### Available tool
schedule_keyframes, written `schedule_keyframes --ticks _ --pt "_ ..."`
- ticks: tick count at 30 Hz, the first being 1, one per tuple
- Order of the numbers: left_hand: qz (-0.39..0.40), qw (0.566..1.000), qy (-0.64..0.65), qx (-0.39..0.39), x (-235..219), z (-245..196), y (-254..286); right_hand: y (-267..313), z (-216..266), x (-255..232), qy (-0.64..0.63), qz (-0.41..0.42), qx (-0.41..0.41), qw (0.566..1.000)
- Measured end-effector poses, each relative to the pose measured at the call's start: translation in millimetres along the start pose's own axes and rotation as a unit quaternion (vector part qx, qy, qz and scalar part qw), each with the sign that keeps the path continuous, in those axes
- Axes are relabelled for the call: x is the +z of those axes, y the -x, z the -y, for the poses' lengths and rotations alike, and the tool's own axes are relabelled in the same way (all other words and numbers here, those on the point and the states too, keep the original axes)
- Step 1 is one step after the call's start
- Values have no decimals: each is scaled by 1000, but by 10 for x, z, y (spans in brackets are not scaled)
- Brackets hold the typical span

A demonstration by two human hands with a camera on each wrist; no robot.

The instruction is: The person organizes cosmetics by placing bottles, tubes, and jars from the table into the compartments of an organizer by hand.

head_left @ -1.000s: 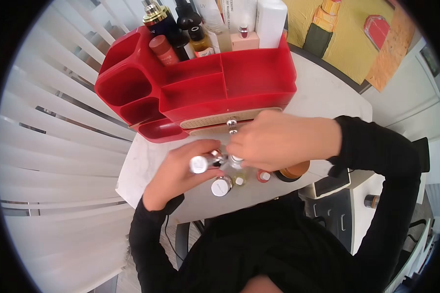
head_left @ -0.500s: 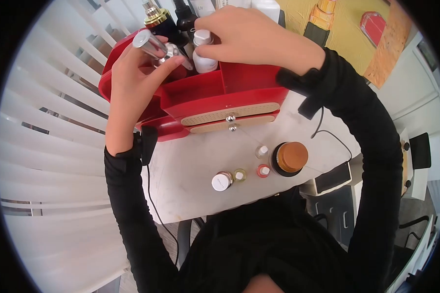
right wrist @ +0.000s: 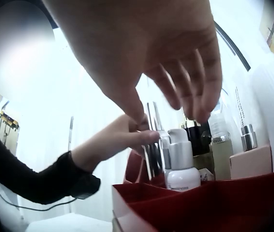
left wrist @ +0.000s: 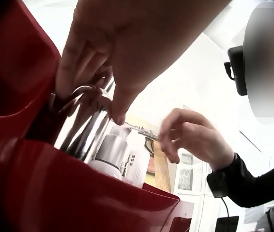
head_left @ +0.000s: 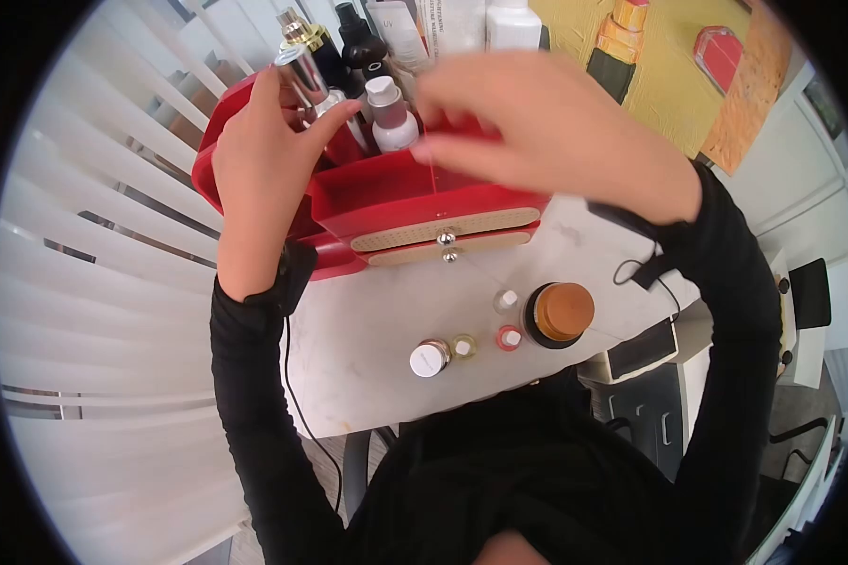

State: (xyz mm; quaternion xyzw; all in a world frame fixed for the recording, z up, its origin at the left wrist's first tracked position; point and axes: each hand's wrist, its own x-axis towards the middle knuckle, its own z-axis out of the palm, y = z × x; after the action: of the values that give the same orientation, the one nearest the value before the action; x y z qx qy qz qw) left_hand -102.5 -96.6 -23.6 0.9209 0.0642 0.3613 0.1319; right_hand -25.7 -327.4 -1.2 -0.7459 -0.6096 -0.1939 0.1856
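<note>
A red organizer (head_left: 396, 193) with two woven-front drawers stands at the back of the table. The left hand (head_left: 269, 155) grips a shiny silver bottle (head_left: 303, 73) at the organizer's left rear; in the left wrist view its silver body (left wrist: 86, 128) sits low behind the red wall. Just right of it, a white pump bottle (head_left: 392, 118) stands upright in the organizer. Beside that bottle the right hand (head_left: 556, 132) hovers, blurred, with fingers apart and nothing in them; the right wrist view shows the hand (right wrist: 161, 58) above the white bottle (right wrist: 181, 164), not touching it.
On the white table (head_left: 367, 377) stand a white-capped jar (head_left: 430, 359), several small bottles and a brown-lidded jar (head_left: 563, 311). Dark and clear bottles and tubes fill the organizer's back row. White blinds (head_left: 113, 311) hang at left; a painting (head_left: 669, 85) is behind.
Both hands moved from the table's front up to the organizer, bringing the silver and white bottles. The right hand has since let go of the white bottle and drawn away rightward. The silver bottle sits lower.
</note>
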Motion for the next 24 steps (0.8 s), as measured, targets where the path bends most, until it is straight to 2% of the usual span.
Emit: schedule_keyframes --ticks 1,3,4,6,7,9,10,12,16,18,20,21,22,23,24 --pt "2 1000 1 -2 0 13 -19 99 36 -4 -1 2 0 1000" --pt "-44 987 -101 119 24 62 -81 308 85 38 -26 164 -83 983" --pt "-41 987 -97 120 44 70 -68 415 101 84 -27 167 -79 982" --pt "-76 978 -123 149 86 79 -23 624 110 218 -93 236 -59 966" --pt "-74 979 -121 150 94 90 -3 689 101 259 -93 236 -57 966" --pt "-97 970 -196 107 80 122 42 782 90 330 -129 302 -18 944" --pt "-96 970 -197 109 84 156 58 814 79 381 -129 301 -17 945" --pt "-107 980 -147 79 103 206 93 856 72 461 -127 392 -14 911" --pt "-132 985 -100 53 74 95 191 804 117 600 -140 440 -23 887" --pt "-168 984 62 15 -143 -221 371 790 119 672 -147 473 -35 868" --pt "84 988 126 31 -440 -651 761 834 82 725 -184 446 -33 875" --pt "119 968 131 178 -345 -658 993 866 63 758 -219 421 -36 880" --pt "187 941 120 253 -298 -755 1164 910 38 805 -221 423 -37 878" --pt "252 917 118 286 -261 -844 1276 942 16 847 -268 388 -21 882" --pt "277 909 92 298 -185 -867 1389 963 -9 891 -314 351 -4 882"
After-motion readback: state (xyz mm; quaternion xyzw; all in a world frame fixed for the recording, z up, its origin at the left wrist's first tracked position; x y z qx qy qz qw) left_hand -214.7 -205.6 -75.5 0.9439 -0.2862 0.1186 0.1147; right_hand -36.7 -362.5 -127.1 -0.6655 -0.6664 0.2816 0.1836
